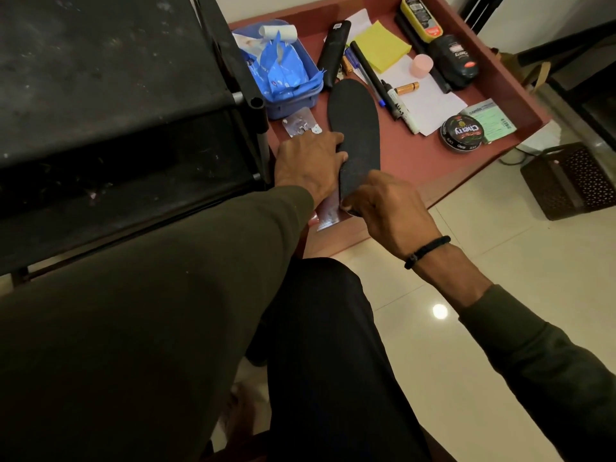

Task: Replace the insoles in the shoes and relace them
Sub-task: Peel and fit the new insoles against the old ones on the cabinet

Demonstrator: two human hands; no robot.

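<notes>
A black insole lies toe away from me on the reddish-brown tray table. My left hand lies against its left edge near the middle, fingertips touching it. My right hand pinches the heel end of the insole at the table's front edge. A clear plastic wrapper lies under the heel between my hands. No shoe or lace is in view.
The table holds a blue basket of wipes, a black marker, yellow sticky notes, a round polish tin, polish bottles and papers. A black rack stands left. A brown basket sits on the tiled floor.
</notes>
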